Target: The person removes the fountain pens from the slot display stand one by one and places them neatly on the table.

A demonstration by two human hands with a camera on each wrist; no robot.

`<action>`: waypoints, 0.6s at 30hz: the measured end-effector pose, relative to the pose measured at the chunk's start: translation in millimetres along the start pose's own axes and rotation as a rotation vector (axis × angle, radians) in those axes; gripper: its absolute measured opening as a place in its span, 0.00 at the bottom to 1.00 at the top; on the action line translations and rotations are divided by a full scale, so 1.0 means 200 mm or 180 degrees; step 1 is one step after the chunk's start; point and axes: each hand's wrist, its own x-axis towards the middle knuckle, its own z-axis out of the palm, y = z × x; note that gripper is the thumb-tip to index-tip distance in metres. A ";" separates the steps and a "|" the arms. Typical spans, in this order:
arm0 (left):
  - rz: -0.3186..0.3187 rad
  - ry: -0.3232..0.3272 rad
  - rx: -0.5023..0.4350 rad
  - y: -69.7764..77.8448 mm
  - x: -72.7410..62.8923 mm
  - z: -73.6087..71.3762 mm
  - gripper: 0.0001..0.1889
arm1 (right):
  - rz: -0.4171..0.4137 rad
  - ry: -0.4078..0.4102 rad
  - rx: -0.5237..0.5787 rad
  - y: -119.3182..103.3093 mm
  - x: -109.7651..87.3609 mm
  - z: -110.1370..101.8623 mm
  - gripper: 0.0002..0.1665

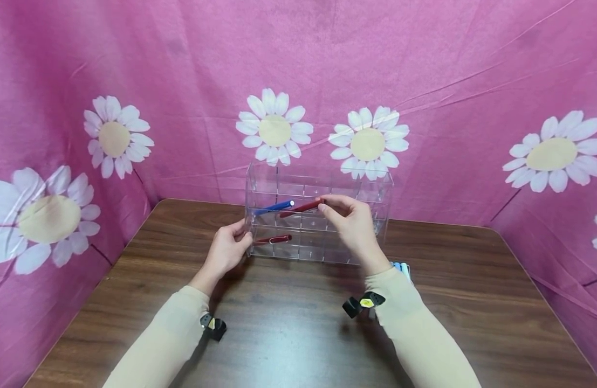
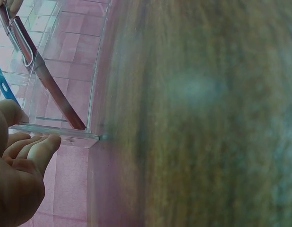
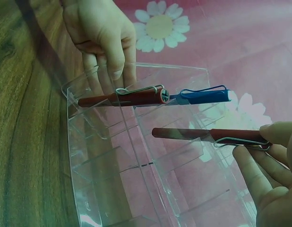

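A clear plastic organizer with tiered compartments stands near the back of the table. My left hand grips its left side wall, thumb on one face and fingers on the other in the left wrist view. My right hand pinches a red pen at its clip end, and the pen's other end points left over the compartments. A second red pen with a wire clip lies in the lower front tier at the left. Behind and above it, a blue pen rests in a higher tier, also at the left.
Several blue and white pens or markers lie on the wooden table, partly hidden by my right sleeve. A pink cloth with daisies hangs behind the table and along its sides.
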 end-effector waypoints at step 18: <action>0.0021 -0.0010 0.0006 0.00 0.00 0.00 0.25 | -0.0267 0.0405 0.0418 -0.07 -0.02 -0.14 0.16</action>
